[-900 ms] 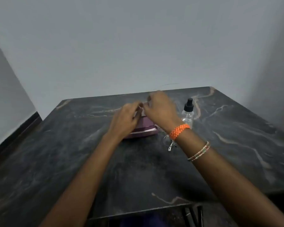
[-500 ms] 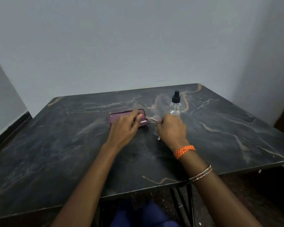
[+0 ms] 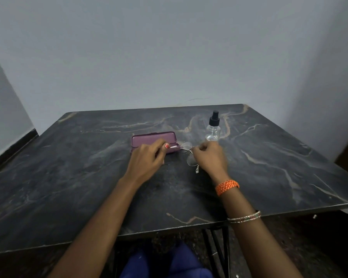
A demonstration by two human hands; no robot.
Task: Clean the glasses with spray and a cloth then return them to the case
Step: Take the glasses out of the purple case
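Note:
A purple glasses case (image 3: 149,138) lies open near the middle of the dark marble table (image 3: 68,177). My left hand (image 3: 147,160) rests at the case's front edge, with thumb and fingers pinching a white cloth (image 3: 174,146) that sticks out of it. Thin-rimmed glasses (image 3: 189,159) lie on the table just right of the case. My right hand (image 3: 209,157) curls over them and grips the frame. A clear spray bottle (image 3: 213,131) with a black nozzle stands upright just behind my right hand.
A grey wall runs close behind the table's far edge, and another wall stands at the right. The table's near edge (image 3: 169,229) is chipped at the right corner. Black metal legs and my blue-clad knees show below it.
My right hand left the case and moved right to the glasses beside it. My left hand stayed at the case and now pinches the white cloth. My head drew back.

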